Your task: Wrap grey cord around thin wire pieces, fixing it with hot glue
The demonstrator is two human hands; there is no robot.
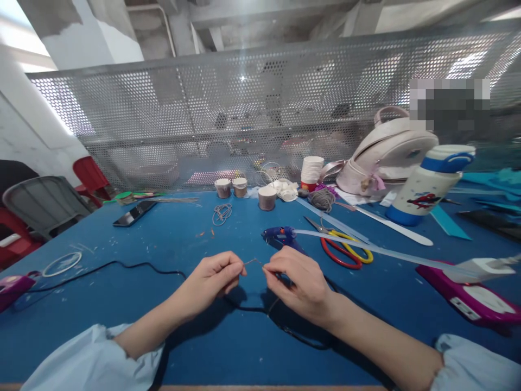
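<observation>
Left hand [217,276] and right hand [299,282] face each other above the blue surface [228,364], forearms entering from the lower corners. Each has thumb and forefinger pinched on a thin strand [255,260]; the remaining fingers are curled. The strand bridges the gap between the fingertips: its long axis runs left to right, across the line of view, with a slight upward bend near the middle. Neither hand is clearly nearer to it; one holds each side. Whether the fine line [273,305] below the right hand belongs to the same strand cannot be told. A black cable [252,310] passes beneath the hands on the surface. Just beyond the right hand lies the glue gun [280,234], its nose to the left; a clear stick [386,251] extends rightward from its rear. Scissors [344,254] lie right of the gun, tips pointing away and left. Farther out: phone [134,213] at left, cord coil [222,214] near centre, tub [267,200] right of it, bottle [425,187] at right. Behind these stand the bag [386,152] and the mesh screen [163,119].
</observation>
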